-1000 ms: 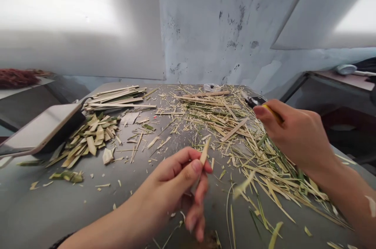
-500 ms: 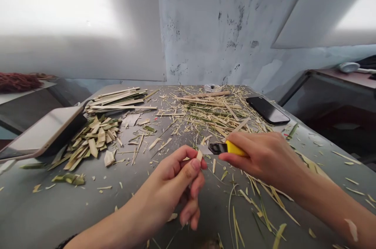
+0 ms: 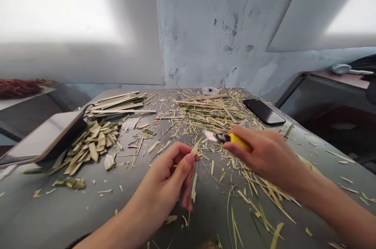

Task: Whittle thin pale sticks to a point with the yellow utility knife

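Note:
My left hand (image 3: 172, 174) pinches a short pale bamboo strip (image 3: 196, 146) between thumb and fingers, its tip pointing up and right. A thin shaving (image 3: 194, 187) hangs below the fingers. My right hand (image 3: 266, 153) grips a yellow utility knife (image 3: 227, 137) with its blade out, the blade tip just right of the strip's top. Both hands hover over the grey table (image 3: 58, 210).
A heap of cut bamboo pieces (image 3: 91, 145) and a bundle of long strips (image 3: 117, 102) lie at the left. Shavings (image 3: 211, 114) cover the middle and right. A light phone (image 3: 38, 139) leans at the left; a black phone (image 3: 263, 111) lies at the back right.
My right hand came down from the far right with the knife to the strip, then slid up past its tip. A shaving now hangs below my left fingers.

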Available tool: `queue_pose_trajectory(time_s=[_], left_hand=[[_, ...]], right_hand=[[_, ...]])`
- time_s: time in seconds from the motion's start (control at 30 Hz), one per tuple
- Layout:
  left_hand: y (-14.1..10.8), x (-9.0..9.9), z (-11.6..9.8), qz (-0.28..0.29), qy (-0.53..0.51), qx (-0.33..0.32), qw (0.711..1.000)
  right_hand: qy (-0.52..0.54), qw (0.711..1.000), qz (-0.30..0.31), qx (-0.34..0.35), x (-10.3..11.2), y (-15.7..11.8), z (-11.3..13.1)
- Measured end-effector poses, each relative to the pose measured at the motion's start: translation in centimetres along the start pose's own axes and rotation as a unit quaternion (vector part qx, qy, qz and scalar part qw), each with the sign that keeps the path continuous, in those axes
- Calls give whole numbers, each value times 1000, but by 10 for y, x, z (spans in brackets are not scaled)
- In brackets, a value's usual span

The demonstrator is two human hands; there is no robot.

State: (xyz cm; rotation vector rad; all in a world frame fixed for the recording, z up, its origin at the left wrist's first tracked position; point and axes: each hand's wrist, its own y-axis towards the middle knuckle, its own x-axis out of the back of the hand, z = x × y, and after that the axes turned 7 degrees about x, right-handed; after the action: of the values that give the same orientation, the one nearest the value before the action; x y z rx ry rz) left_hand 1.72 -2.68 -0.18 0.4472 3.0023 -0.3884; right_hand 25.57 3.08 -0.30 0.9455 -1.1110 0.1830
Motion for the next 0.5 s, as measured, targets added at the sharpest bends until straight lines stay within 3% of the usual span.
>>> queue_pose_trajectory(time_s=[0.13, 0.23, 0.33, 0.4, 0.43, 0.5], left_hand=[[0, -1, 1, 2, -1, -6, 1000], [-3, -1, 3, 3, 2, 1, 1000], [-10, -6, 10, 31, 27, 34, 999], [-15, -12, 15, 110, 60, 67, 990], [-16, -15, 17, 147, 76, 74, 983], [-15, -16, 18, 140, 71, 63, 986]], right_hand=[[3, 998, 10, 57, -13, -2, 18], [-36, 997, 25, 70, -17, 0, 14], [-112, 992, 52, -34, -10, 4, -9], [-189, 970, 22, -153, 4, 5, -29], [-208, 962, 6, -178, 13, 5, -38], [-221, 953, -31, -205, 28, 5, -48]])
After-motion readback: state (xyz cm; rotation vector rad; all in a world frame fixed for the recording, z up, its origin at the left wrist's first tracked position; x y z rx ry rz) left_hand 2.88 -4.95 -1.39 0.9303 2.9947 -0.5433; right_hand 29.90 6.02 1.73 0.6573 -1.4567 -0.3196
